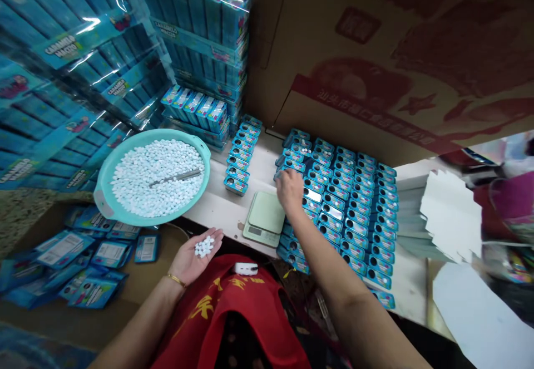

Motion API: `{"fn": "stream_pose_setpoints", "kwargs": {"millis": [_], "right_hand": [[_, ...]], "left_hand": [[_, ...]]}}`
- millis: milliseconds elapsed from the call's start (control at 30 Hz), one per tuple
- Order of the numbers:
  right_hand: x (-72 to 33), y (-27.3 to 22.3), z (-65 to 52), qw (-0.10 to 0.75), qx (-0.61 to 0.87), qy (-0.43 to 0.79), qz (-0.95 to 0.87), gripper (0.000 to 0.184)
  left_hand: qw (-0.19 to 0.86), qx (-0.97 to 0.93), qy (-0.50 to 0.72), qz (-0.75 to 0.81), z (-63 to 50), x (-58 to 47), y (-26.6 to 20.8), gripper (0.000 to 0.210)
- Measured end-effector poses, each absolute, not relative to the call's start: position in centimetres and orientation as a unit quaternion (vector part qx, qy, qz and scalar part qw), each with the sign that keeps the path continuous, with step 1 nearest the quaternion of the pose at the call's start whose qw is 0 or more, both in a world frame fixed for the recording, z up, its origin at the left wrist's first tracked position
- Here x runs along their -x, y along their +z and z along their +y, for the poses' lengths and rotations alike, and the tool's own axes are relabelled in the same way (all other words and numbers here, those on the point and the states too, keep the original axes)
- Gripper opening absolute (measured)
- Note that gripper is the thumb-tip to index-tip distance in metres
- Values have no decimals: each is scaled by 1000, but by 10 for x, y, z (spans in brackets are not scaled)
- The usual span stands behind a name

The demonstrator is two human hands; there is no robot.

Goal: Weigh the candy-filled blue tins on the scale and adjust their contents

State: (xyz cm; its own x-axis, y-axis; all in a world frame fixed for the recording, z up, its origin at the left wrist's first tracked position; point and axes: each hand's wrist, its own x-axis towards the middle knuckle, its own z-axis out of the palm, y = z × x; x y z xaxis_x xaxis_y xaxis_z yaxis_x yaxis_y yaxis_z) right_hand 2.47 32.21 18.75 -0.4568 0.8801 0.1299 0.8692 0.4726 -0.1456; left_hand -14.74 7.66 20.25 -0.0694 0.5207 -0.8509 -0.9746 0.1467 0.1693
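Observation:
My left hand [192, 260] is palm up and slightly cupped, holding a small heap of white candies [204, 246]. It is below a turquoise basin [196, 205] full of similar candies, with a metal strip [175, 178] lying on them. My right hand [291, 191] reaches over the left edge of the rows of small blue boxes [354, 224]. Its fingers are bent together at a box top, and whatever is in them is hidden. A few white candies lie on a box just beyond it. Beside this hand stands a pale green kitchen scale [266, 213].
A single row of blue boxes [237, 170] stands between basin and scale. Wrapped stacks of blue packs [200, 29] rise behind. A large cardboard box [317, 40] overhangs the back. Loose blue packs [62, 249] fill a carton at left; white card sheets [450, 213] are at right.

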Motion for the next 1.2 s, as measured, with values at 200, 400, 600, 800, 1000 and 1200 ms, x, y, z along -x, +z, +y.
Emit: {"fn": "stream_pose_setpoints", "kwargs": {"millis": [200, 400, 600, 800, 1000, 1200], "right_hand": [[-55, 186, 360, -35, 480, -43, -875, 19], [-62, 221, 306, -9, 332, -60, -941, 16], [-53, 226, 249, -41, 246, -1, -968, 10], [-42, 229, 192, 24, 269, 89, -959, 24], [-26, 226, 144, -13, 191, 196, -962, 29], [-28, 222, 139, -51, 149, 220, -963, 17]], "left_hand": [[633, 264, 585, 433, 82, 138, 209, 33], [637, 259, 581, 435, 81, 134, 207, 33], [674, 247, 572, 396, 96, 122, 207, 27], [719, 208, 555, 364, 104, 110, 210, 25], [722, 232, 533, 376, 84, 101, 204, 24], [701, 283, 491, 432, 67, 95, 204, 23]]}}
